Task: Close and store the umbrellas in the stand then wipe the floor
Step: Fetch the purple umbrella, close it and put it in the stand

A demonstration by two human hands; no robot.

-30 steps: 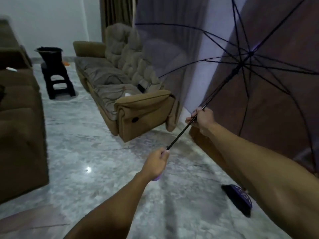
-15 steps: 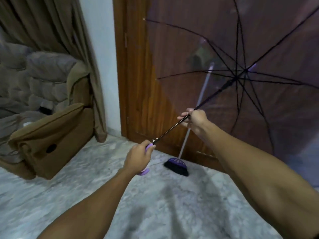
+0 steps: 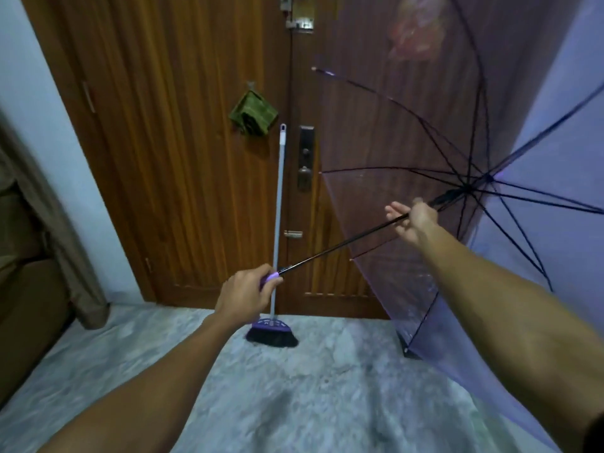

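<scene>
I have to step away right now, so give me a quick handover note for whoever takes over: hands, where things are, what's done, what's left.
Left hand: closed around the umbrella's purple handle.
Right hand: on the black shaft near the runner, fingers loosely spread.
Umbrella: fully open, canopy tilted toward the door, one edge down by the floor.
Broom: leaning against the door.
Done: nothing finished yet.
Left: close this umbrella, store it in the stand (not in view), wipe the floor.

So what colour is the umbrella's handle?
Purple handle, gripped in the left hand; head view.
</scene>
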